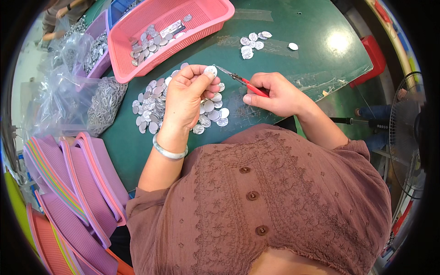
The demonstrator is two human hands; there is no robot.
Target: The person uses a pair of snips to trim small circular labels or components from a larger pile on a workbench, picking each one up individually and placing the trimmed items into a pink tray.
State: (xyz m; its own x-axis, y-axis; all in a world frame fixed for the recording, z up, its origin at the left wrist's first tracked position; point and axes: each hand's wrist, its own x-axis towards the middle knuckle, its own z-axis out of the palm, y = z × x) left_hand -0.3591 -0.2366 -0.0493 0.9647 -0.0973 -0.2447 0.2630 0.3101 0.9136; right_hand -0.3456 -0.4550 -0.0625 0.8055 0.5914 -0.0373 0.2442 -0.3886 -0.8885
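Observation:
My left hand (185, 94) pinches a small round silver disc (211, 70) between thumb and fingertips, raised above the green table (293, 27). My right hand (277, 94) grips red-handled pliers (243, 81), and their metal tip touches the disc's edge. Beneath my left hand lies a pile of several similar silver discs (153, 107). A pale bangle sits on my left wrist.
A pink basket (206, 20) with several discs stands at the back. A purple basket (98, 32) and clear bags of metal parts (103, 103) lie left. A small group of discs (252, 43) rests farther back. Stacked purple and orange trays (78, 192) stand lower left. A fan (405, 133) is right.

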